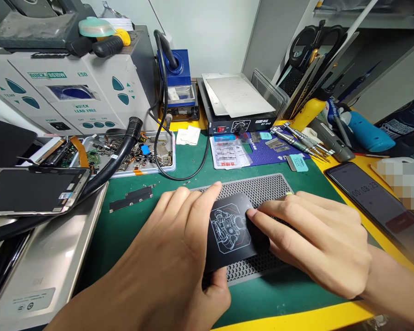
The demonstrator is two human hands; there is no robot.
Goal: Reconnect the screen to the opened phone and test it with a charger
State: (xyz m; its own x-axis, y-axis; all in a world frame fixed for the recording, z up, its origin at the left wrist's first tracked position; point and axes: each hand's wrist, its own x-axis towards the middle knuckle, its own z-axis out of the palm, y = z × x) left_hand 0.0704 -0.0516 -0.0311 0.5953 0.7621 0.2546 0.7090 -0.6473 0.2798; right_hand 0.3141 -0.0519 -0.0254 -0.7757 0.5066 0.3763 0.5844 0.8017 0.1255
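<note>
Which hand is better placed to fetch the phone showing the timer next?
Probably the right hand: it is nearer the phone, which lies to the right. The left hand grips the opposite side of the black printed panel and could likely steady it.

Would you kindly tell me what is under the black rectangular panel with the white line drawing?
Beneath the panel, a grey honeycomb-patterned mat shows past its edges, plus the thumb of the left hand. The panel hides whatever lies under its middle.
</note>
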